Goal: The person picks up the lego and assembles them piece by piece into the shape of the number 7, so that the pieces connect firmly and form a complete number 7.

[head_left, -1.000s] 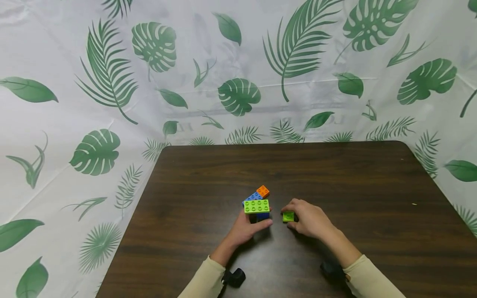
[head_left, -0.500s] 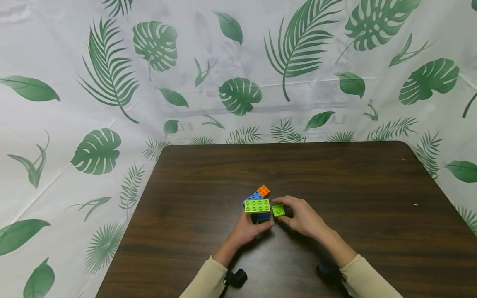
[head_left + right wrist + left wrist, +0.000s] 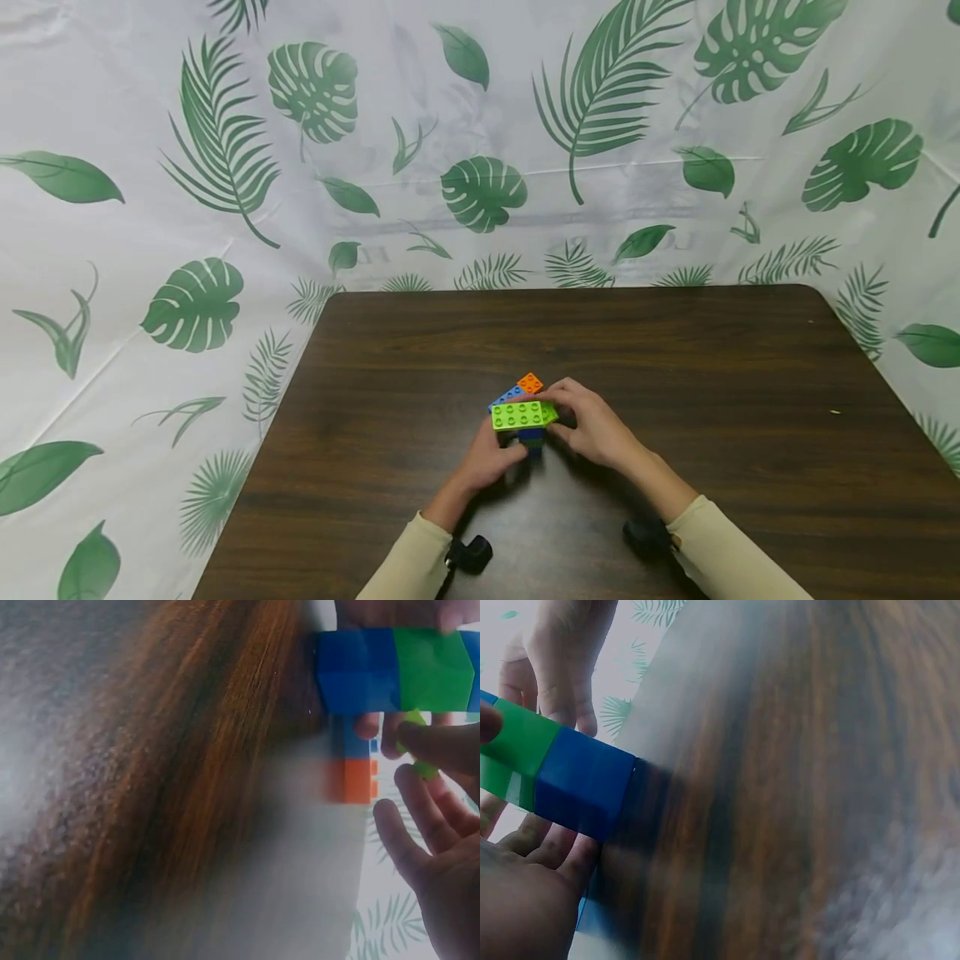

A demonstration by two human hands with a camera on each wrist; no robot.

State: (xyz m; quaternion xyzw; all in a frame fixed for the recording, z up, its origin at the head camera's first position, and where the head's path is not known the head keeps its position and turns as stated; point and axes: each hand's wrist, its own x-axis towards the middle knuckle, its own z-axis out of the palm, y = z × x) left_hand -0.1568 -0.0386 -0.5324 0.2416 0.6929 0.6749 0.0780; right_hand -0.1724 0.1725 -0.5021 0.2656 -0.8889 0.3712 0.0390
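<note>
My left hand grips a stack of toy building bricks from its left side. In the wrist views the stack shows a blue brick at the table end and a green brick above it. A long lime-green brick with studs tops the stack in the head view. At that brick's right end, my right hand pinches a small lime-green brick between thumb and fingers. The small brick is tilted and partly covered by the fingers in the right wrist view.
Just behind the stack, a lighter blue brick lies on the dark wooden table, with an orange brick at its far end. A leaf-print sheet hangs behind the table.
My right hand has carried the small lime-green brick leftward, from beside the stack to the right end of the long lime-green brick. The left hand's thumb has shifted slightly left.
</note>
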